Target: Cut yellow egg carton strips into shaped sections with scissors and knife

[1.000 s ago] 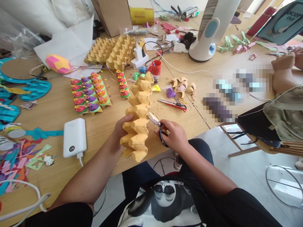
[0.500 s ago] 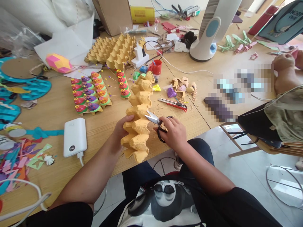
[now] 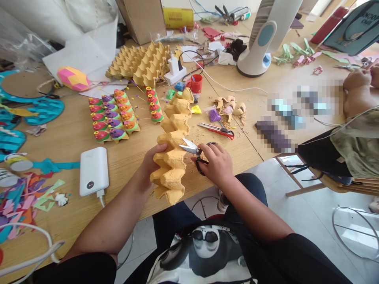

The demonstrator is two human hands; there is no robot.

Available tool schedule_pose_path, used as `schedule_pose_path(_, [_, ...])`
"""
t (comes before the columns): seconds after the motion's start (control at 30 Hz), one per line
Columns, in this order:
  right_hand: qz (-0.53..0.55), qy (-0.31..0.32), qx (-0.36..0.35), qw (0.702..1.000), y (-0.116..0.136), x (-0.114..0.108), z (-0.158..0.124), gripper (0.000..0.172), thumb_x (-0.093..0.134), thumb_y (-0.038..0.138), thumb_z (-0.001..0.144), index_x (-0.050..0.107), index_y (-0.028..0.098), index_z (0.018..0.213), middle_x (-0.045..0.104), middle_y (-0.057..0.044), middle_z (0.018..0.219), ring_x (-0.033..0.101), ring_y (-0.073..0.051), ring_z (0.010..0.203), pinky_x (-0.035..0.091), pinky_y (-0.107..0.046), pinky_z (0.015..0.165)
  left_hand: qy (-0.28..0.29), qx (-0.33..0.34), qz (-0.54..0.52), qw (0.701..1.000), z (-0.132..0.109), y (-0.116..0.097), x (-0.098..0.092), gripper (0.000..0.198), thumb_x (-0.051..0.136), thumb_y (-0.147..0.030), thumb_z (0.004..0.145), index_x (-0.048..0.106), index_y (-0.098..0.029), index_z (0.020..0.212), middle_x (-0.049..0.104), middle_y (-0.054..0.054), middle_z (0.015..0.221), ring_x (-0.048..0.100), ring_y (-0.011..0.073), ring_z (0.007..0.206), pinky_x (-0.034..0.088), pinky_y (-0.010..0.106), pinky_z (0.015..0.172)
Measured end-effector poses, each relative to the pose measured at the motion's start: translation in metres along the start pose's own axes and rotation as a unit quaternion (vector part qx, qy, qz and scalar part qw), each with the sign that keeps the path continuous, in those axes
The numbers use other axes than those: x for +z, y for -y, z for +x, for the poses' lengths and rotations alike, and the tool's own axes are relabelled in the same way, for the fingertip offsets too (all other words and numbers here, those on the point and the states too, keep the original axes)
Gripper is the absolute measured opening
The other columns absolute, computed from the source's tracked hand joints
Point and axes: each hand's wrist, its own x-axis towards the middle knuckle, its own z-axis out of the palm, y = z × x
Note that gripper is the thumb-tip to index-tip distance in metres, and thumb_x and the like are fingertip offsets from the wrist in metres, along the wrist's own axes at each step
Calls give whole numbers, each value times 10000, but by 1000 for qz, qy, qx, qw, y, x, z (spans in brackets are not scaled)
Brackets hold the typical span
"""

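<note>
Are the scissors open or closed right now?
Open. The scissors in the right hand show two blades spread in a V, tips apart beside the egg carton strip.

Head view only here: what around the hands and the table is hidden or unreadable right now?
All in the head view:
- The left hand: fingers hidden behind the egg-carton strip it grips.
- The scissors in the right hand: whether the blade tips bite the cardboard is too small to tell.
- The blurred patch on the table: contents unreadable.
- Another person's hands: partly cut off by the right edge.
</note>
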Motion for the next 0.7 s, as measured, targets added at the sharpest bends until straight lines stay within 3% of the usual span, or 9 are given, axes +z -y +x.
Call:
schedule_pose_path(0.27, [-31,-4,-20,999,-7,1,3,355,500,490,1093,721,235,1202,698,-91,894,581,-255,878,404,-354,760,22,58,12,998,2,-1,5,259,785,-326,771,716,-249,1009,789,18,831,757,234,743,626,326,691])
schedule_pose_path(0.43, [-46,-40,-30,998,-10,5,2,327,541,494,1081,729,237,1156,702,-67,831,583,-234,818,374,-339,694,9,45,17,999,1,-2,7,243,803,-337,764,704,-225,956,755,28,757,749,235,693,622,322,673])
schedule_pose_path(0.53, [-12,-49,-23,998,-12,8,2,338,556,509,1073,735,225,1101,720,-67,819,598,-224,794,370,-334,678,8,37,8,999,0,-3,6,194,762,-319,800,706,-238,968,755,12,745,744,226,671,625,327,687])
schedule_pose_path(0.7, [119,-10,34,992,-13,8,2,328,626,537,1031,725,226,1064,707,-42,778,606,-194,736,362,-303,656,-4,35,-9,999,1,-4,6,186,707,-295,849,711,-243,1028,771,16,768,737,218,626,620,323,661])
